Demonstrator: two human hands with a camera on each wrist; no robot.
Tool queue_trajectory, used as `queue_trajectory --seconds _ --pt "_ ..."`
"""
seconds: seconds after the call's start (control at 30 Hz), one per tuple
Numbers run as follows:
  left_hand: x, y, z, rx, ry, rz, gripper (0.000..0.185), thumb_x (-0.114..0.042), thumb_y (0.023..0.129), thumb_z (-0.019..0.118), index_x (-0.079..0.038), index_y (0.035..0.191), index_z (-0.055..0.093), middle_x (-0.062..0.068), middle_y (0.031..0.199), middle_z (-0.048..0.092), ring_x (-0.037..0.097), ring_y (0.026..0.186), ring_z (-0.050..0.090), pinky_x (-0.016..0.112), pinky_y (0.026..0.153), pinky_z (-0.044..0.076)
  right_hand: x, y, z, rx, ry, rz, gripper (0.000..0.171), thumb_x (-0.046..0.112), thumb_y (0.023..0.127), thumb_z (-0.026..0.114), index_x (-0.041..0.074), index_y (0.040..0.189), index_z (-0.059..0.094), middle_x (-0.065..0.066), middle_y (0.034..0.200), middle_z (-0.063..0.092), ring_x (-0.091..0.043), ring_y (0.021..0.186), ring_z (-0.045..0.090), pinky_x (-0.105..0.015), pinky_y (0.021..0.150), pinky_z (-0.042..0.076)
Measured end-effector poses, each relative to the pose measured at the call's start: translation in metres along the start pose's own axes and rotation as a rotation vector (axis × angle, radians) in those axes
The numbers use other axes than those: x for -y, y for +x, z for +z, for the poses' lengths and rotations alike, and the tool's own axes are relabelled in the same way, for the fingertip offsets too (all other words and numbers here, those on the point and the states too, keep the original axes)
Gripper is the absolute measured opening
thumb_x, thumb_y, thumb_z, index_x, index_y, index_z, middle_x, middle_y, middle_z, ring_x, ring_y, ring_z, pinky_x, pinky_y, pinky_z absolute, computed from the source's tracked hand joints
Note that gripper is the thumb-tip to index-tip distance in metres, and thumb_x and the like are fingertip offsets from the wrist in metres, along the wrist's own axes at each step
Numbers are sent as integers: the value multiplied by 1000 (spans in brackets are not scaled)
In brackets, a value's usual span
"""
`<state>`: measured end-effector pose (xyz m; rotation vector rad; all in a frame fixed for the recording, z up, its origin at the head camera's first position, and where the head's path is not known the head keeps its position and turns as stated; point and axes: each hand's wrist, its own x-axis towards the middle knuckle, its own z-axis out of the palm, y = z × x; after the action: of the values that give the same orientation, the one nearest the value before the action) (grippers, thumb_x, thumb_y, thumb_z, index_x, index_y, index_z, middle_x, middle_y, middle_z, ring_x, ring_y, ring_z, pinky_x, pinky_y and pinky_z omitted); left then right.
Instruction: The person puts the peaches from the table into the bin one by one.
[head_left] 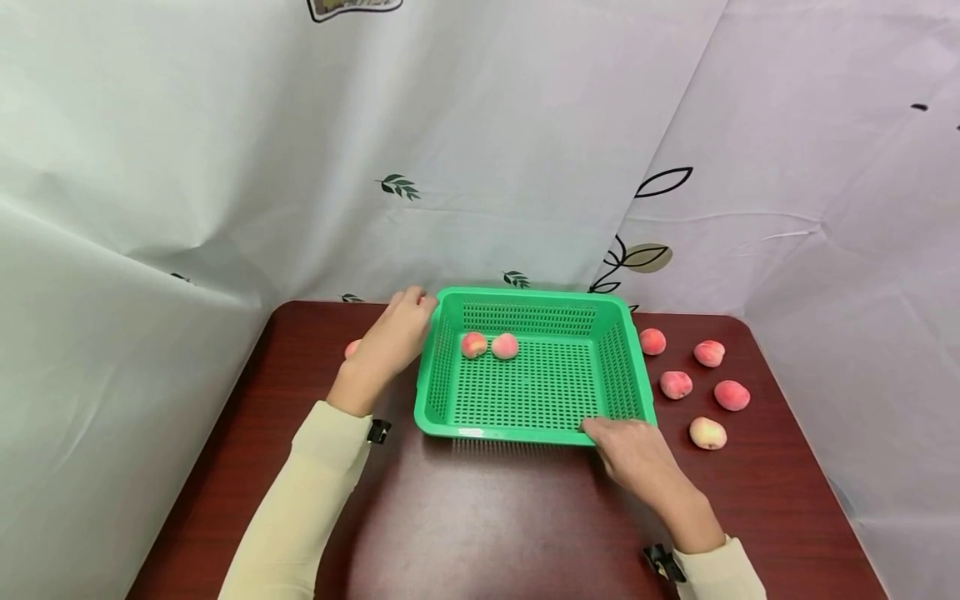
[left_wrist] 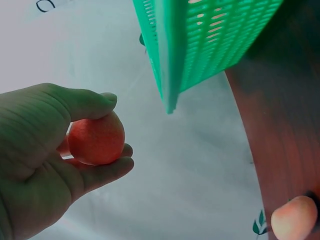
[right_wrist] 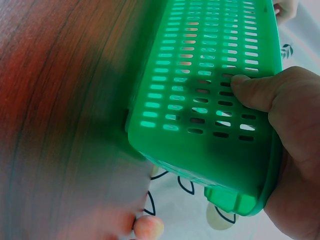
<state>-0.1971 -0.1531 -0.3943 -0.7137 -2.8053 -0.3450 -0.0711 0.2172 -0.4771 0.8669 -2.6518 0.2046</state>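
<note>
In the green basket [head_left: 525, 392] 2 peaches [head_left: 489, 345] already lie; the left hand [head_left: 393, 337] pinches a 3rd peach [left_wrist: 96, 140] at its far-left corner, the right hand [head_left: 637, 454] grips the near rim, and 6 wait on the desk [head_left: 487, 525].

I see a dark red wooden table [head_left: 480, 517] carrying a green perforated basket [head_left: 532, 433]; five peaches [head_left: 677, 384] lie right of the basket, one peach [head_left: 351, 348] left of it.
</note>
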Motion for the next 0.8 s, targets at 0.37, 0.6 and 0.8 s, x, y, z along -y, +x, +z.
queue_trajectory --seconds 0.37,0.6,0.8 --pt "-16 18 -9 45 66 68 13 2 103 51 1 110 61 19 109 54 36 95 52 43 84 50 0 1 -1 -39 -7 -30 29 -1 85 56 20 74 39 11 61 27 -5 50 26 -24 50 24" --pt "-25 27 -9 28 39 107 12 2 102 52 1 107 62 17 104 54 36 95 54 42 83 51 0 0 0 -41 -8 -25 29 -1 85 55 21 74 39 11 61 27 -5 50 26 -23 50 24" --pt "-31 34 -7 35 23 131 15 1 103 51 1 109 64 17 107 56 35 94 54 42 82 51 0 1 1 -46 -5 -22 30 -2 85 54 21 73 38 12 62 26 -4 50 25 -23 51 22"
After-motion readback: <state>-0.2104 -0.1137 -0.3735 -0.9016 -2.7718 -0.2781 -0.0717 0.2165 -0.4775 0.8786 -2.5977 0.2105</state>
